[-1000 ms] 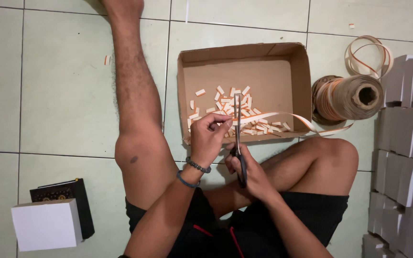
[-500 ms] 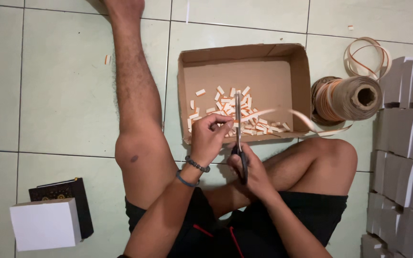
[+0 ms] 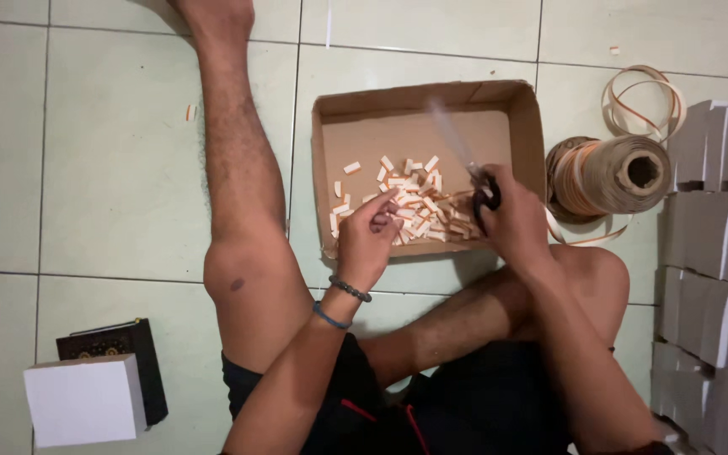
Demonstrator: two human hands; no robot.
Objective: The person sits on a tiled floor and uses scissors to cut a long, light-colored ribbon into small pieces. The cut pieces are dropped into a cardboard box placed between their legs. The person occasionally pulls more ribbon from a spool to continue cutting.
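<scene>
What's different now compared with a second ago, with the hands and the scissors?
The right hand has swung the scissors away to the right, blades now slanting up over the cardboard box instead of standing beside the left hand. The left hand has dropped slightly toward the box's near edge; whether it holds strip is unclear. The pile of cut pieces, the roll and the white box stayed put.

pale tiled floor (image 3: 111, 168) under cardboard tray (image 3: 330, 177), ribbon spool (image 3: 612, 175), stacked boxes (image 3: 718, 253), white box (image 3: 84, 400)
</scene>
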